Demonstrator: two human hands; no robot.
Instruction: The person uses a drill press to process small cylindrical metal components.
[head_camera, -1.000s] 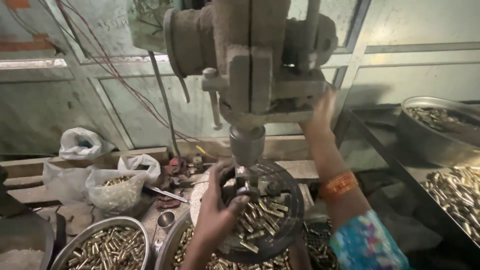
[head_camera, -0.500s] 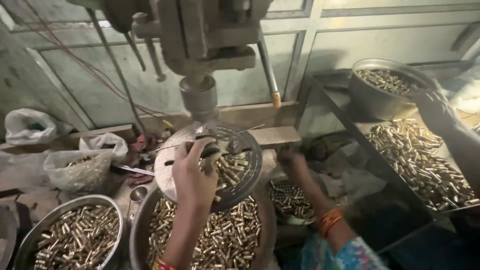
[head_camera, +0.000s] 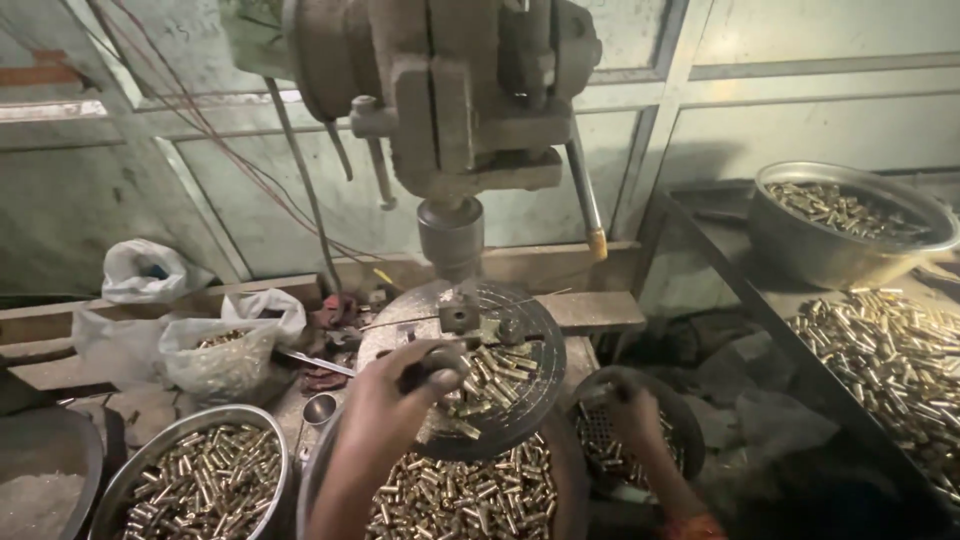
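My left hand (head_camera: 395, 395) rests on the round slotted drill table (head_camera: 530, 330). Its fingers are curled on something small and dark beside a heap of short brass pieces (head_camera: 497, 375). A small block fixture (head_camera: 460, 318) sits on the table under the drill chuck (head_camera: 450, 235). My right hand (head_camera: 635, 415) reaches down into a dark round bowl (head_camera: 680, 420) to the right of the table. Its fingers are in shadow among small pieces, and I cannot make out whether they hold any.
The drill head (head_camera: 450, 90) looms above, its orange-tipped lever (head_camera: 597, 243) hanging at the right. Bowls of brass pieces stand below the table (head_camera: 460, 495), at lower left (head_camera: 200, 480) and on the right shelf (head_camera: 850, 225), beside a loose pile (head_camera: 880, 350). Plastic bags (head_camera: 220, 350) lie at the left.
My right hand came down off the drill's raised lever to the lower right and now sits in the dark bowl. My left hand stayed on the round table.
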